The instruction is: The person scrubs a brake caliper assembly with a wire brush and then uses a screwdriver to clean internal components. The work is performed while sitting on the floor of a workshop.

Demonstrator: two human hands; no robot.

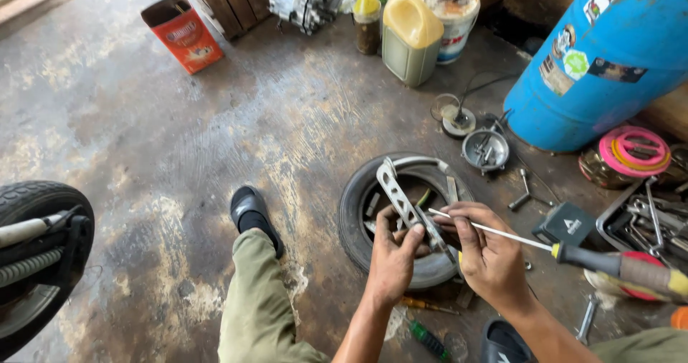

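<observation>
While both hands grip, a perforated flat metal bracket (398, 194) gleams.

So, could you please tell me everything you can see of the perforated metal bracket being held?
The metal bracket is a long, flat silver-grey strip with a row of holes and a forked upper end. It tilts up and to the left above a small black tyre lying on the concrete floor. The left hand grips its lower part, and the right hand pinches the same end, also holding a long screwdriver.
</observation>
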